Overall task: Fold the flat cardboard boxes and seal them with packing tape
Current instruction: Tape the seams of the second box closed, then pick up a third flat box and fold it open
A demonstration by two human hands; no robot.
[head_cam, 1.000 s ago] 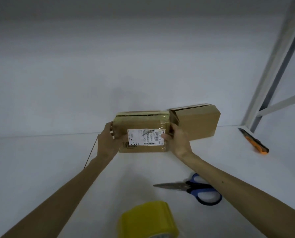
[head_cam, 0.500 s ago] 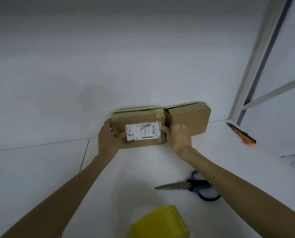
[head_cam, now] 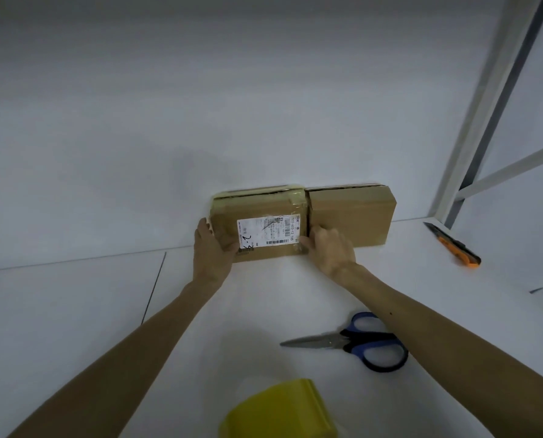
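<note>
The left hand (head_cam: 211, 251) and right hand (head_cam: 329, 248) clasped the ends of the taped box (head_cam: 260, 207), closed with contents hidden, on the table (head_cam: 263, 298) against the wall (head_cam: 263, 105), touching a plain box (head_cam: 353, 216).

Single head-worn wide-angle view, looking forward and down over white table (head_cam: 74, 311) toward wall, close range.
</note>
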